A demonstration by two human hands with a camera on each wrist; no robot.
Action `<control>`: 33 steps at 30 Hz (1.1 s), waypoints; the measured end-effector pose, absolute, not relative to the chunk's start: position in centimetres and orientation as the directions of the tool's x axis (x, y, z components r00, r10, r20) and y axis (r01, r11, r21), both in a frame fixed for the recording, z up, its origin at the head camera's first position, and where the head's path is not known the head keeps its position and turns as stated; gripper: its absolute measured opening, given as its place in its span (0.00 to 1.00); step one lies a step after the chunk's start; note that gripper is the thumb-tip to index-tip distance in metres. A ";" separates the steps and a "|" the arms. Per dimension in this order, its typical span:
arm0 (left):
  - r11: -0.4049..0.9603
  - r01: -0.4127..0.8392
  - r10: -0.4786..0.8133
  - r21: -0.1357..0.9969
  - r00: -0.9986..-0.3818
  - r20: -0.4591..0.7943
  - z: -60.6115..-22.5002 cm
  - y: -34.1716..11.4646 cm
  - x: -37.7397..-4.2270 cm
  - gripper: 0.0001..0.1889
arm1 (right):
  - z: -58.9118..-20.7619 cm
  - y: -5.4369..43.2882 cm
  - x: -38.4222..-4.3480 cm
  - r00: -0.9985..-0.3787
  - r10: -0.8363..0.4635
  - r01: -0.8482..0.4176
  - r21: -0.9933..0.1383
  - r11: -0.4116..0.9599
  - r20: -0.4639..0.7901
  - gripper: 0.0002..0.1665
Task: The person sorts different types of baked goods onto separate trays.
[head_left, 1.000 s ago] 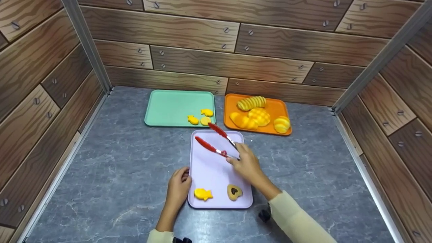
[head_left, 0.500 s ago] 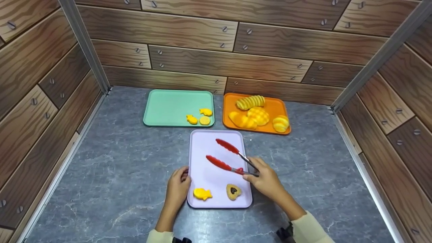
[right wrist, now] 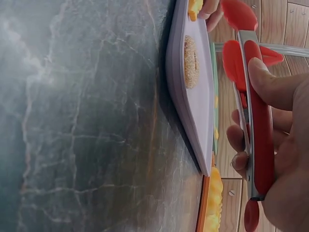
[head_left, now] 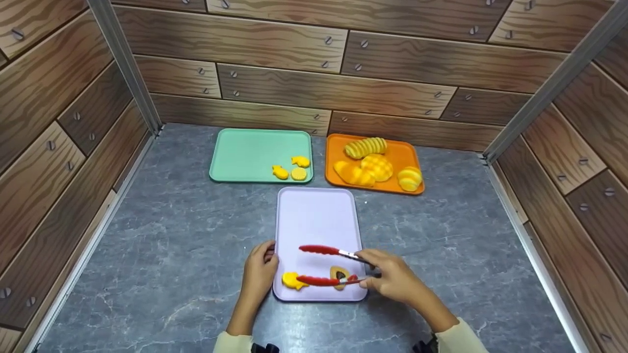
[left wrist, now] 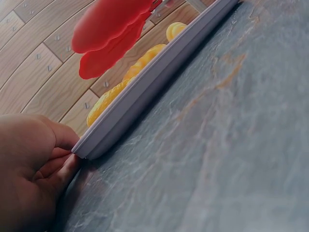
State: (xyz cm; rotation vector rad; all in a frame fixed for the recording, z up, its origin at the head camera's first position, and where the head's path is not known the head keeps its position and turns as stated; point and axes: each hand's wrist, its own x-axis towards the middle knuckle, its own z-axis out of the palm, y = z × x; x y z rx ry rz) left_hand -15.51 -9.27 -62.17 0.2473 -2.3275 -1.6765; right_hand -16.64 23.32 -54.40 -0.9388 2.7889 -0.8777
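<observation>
In the head view my left hand (head_left: 260, 272) is at the left edge of the lilac tray (head_left: 316, 215). Its fingers and thumb pinch the rim in the left wrist view. My right hand (head_left: 397, 278) holds red-tipped tongs (head_left: 319, 250) above the tray's near half, arms spread apart with nothing between them. On the tray's near left lies a yellow fish-shaped cookie (head_left: 291, 280), one tong tip overlapping it in view. A heart-shaped cookie (head_left: 338, 269) with a dark centre sits at near right, partly hidden by the lower tong arm. The right wrist view shows fingers wrapped around the tongs' handles (right wrist: 260, 130).
Behind stands a green tray (head_left: 255, 152) with two small fish-shaped cookies (head_left: 300, 161) and a round one (head_left: 298, 173). To its right an orange tray (head_left: 405, 152) bears several toy breads (head_left: 376, 167). Wood-patterned walls (head_left: 274, 88) enclose the grey table (head_left: 186, 235).
My right hand has drawn the spread tongs back from near the green tray towards me, over the lilac tray's near half. The left hand has stayed at the tray's edge.
</observation>
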 end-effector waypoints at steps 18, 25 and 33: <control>0.327 0.008 -0.276 0.945 -0.956 0.104 -62.2 -9.3 -15.5 0.18 | -55.4 22.4 -16.0 -0.776 -0.626 -0.590 -0.437 0.678 0.076 0.34; 0.322 0.026 -0.277 0.946 -0.953 0.121 -62.1 -9.2 -15.4 0.17 | -55.8 22.2 -16.1 -0.744 -0.646 -0.651 -0.411 0.639 0.174 0.31; 0.326 0.019 -0.281 0.945 -0.953 0.116 -62.1 -9.2 -15.5 0.18 | -56.2 22.3 -16.1 -0.733 -0.649 -0.665 -0.414 0.621 0.203 0.31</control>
